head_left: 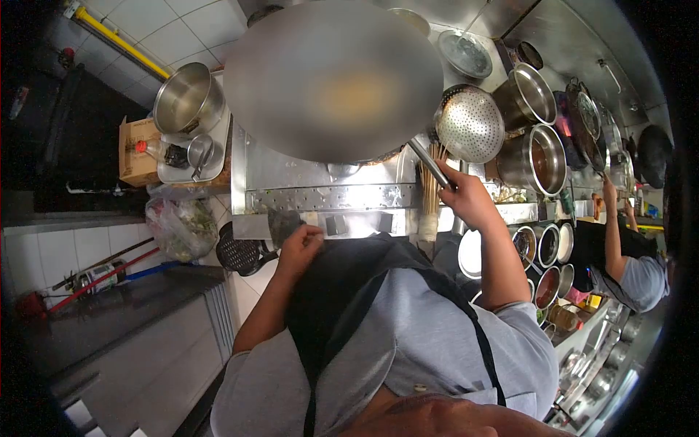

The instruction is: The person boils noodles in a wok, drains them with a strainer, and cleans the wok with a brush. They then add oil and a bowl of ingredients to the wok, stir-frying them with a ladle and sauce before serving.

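My right hand (470,195) is wrapped round a slim metal handle (431,164) that slants up to the left. The handle's far end disappears under a large blurred oval (291,87) over the stove, so what it belongs to is hidden. At the front edge of the stove (335,198), my left hand (300,249) has its fingers curled in. A dark grey cloth (284,226) lies right beside it. Whether those fingers grip anything is not visible. Close to my right hand are a perforated strainer (472,125) and a bamboo brush (428,191).
Steel pots (537,160) stand to the right, above several seasoning containers (547,246). A co-worker (630,269) works at the far right. On the left are a large pot (188,98), a tray (211,171) with a bottle, a plastic bag (182,222) and a black perforated ladle (239,250).
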Demonstrator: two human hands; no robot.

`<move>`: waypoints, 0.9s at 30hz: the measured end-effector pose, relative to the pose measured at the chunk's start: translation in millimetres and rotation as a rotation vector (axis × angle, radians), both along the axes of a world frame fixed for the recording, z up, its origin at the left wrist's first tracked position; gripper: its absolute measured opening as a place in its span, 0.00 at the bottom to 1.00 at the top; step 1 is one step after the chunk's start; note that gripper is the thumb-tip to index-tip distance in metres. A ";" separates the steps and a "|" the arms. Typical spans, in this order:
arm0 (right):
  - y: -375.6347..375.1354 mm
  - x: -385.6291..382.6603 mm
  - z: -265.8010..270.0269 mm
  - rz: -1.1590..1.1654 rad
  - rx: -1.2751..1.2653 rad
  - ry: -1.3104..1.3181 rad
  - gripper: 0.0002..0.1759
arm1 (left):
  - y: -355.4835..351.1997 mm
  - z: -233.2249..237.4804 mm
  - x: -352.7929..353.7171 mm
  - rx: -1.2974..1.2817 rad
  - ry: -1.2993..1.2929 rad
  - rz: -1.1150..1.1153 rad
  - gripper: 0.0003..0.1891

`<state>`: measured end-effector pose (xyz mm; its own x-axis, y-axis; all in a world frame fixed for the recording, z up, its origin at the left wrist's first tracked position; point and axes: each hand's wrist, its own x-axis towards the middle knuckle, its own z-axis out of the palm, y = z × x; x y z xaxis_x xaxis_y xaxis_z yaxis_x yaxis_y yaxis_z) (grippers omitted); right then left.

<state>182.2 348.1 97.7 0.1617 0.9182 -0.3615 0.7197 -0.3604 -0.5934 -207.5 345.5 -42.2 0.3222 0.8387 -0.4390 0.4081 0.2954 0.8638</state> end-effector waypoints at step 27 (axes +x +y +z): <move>-23.7 -6.3 -17.0 -0.124 0.100 -0.045 0.35 | 1.9 -8.6 -6.7 0.036 -0.100 0.025 0.10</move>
